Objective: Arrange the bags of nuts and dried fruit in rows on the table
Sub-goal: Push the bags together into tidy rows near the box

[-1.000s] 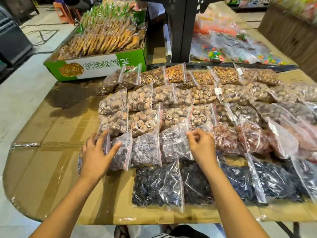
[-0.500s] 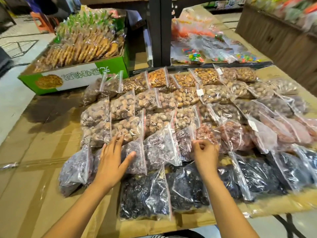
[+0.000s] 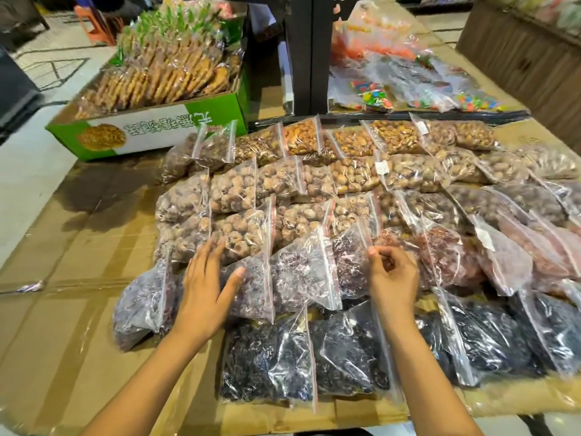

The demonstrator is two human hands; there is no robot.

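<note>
- The bags of purple dried fruit (image 3: 301, 272) lie in the second row from my edge, at the centre of the table (image 3: 63, 309), overlapping like shingles. This row is the one in hand, by my reading.
- My left hand (image 3: 206, 287) lies flat on one purple bag, fingers spread and thumb out toward 3 o'clock, pressing it down.
- My right hand (image 3: 391, 278) is curled, thumb and fingertips pinching the clear top edge of the bag at the row's right end, just beside the reddish fruit bags (image 3: 446, 259).
- Each purple bag runs long from 6 to 12 o'clock, with its red zip strip toward 12 to 1 o'clock and the bag leaning slightly right.
- The end bag (image 3: 141, 303) at 9 o'clock sits skewed, lower than its neighbours and hanging out past the row.
- Next move, I judge: tug the pinched bag square, then slide the stray left bag in to match; the slack plastic calls for a light pull, not a push.
- Nearer me, the dark fruit bags (image 3: 267, 366) form the front row; beyond lie rows of brown nut bags (image 3: 239, 190).
- At 11 o'clock stands a green box of biscuits (image 3: 151, 133); at 1 o'clock, loose candy bags (image 3: 374, 96).
</note>
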